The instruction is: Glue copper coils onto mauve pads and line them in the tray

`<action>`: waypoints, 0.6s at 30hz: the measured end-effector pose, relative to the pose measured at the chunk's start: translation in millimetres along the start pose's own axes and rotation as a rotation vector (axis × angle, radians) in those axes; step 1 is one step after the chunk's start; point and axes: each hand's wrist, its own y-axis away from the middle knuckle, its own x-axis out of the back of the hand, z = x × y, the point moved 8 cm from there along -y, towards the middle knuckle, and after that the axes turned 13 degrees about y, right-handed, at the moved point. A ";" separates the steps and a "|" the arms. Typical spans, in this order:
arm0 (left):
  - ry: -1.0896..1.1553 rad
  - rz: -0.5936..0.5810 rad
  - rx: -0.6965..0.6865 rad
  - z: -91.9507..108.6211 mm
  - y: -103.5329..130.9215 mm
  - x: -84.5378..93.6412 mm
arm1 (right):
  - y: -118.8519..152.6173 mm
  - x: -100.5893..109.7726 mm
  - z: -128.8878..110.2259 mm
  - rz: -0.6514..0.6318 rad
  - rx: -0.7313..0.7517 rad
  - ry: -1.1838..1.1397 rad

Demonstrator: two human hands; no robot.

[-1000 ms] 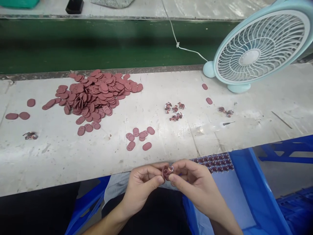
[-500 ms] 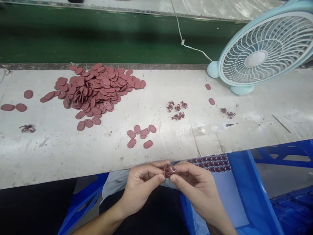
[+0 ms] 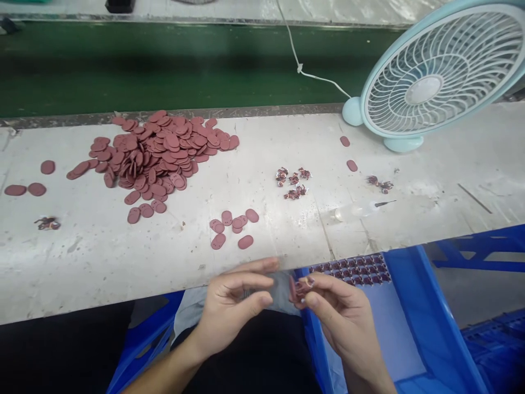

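The right hand [image 3: 348, 320] pinches the maroon part [image 3: 302, 290] from one side, probably to leave its oval disc [image 3: 292, 288] unobstructed; the left hand [image 3: 225, 314] is half open, empty.

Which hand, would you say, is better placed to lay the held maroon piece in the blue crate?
Right, I would judge: the right hand holds the maroon piece and is nearer the blue crate, while the left hand is open and empty.

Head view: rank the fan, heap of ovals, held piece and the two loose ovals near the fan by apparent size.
1. Fan
2. Heap of ovals
3. Held piece
4. Upper loose oval and lower loose oval: too alike to rank
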 end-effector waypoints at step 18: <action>-1.507 -0.217 -0.483 49.3 -40.8 -8.0 | 92.8 226.8 199.6 0.681 -0.301 0.807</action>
